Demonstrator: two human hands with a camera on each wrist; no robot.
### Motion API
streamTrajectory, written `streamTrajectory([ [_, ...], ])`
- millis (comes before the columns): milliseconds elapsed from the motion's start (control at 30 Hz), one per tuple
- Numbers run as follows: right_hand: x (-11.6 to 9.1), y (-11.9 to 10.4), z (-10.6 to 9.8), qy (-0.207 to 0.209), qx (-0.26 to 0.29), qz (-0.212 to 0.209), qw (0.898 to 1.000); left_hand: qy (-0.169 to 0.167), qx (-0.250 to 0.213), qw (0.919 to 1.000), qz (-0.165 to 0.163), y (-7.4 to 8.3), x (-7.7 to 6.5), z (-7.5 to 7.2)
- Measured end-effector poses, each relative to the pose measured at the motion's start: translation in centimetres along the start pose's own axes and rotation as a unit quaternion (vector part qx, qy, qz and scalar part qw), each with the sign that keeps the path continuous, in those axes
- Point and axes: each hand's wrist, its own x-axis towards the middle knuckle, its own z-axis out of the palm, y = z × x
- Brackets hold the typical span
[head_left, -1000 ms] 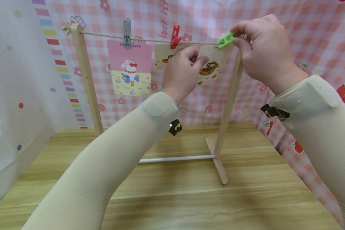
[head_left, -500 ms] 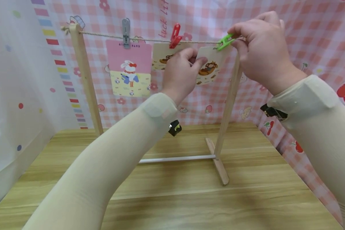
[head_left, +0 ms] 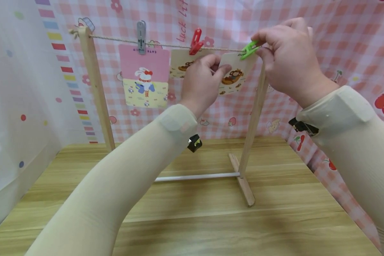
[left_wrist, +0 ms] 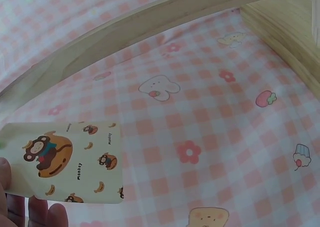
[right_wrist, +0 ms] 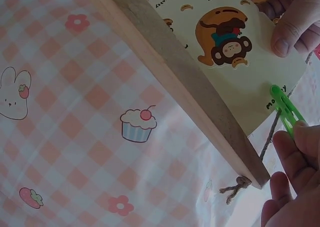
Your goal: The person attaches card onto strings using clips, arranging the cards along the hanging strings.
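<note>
My left hand (head_left: 202, 80) pinches the left edge of a cream monkey card (head_left: 233, 76) between thumb and fingers. At that card's top edge, my right hand (head_left: 291, 58) pinches a green clothespin (head_left: 249, 49) whose tip lies over the card and the twine (head_left: 169, 45). The right wrist view shows the clothespin (right_wrist: 286, 107) beside the printed lettering, with the twine running by it. Behind the left hand hangs another monkey card (head_left: 179, 64), partly hidden, under a red clothespin (head_left: 196, 42). A pink and yellow rabbit card (head_left: 144, 76) hangs from a grey clothespin (head_left: 141, 37).
Two wooden posts, the left post (head_left: 96, 85) and right post (head_left: 254, 117), hold up the twine. A white rod (head_left: 198, 176) runs low between them, and a wooden foot (head_left: 242, 181) stands on the wood-grain table (head_left: 192, 220). Checked cloth (head_left: 224, 128) hangs behind.
My right hand and the green clothespin have shifted slightly left and down over the card's top edge. My left hand stays almost still with its grip on the card.
</note>
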Motion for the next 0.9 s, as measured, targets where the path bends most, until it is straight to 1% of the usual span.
streamTrajectory([
  [467,-0.32,-0.04,0.24,0.016,-0.003,-0.022,1.0,-0.009,0.0,1.0,0.003,-0.03,-0.16,-0.12],
  [900,-0.44,-0.1,0.27,0.005,-0.004,-0.014,1.0,-0.011,0.008,0.9999,0.005,-0.01,-0.23,-0.2],
])
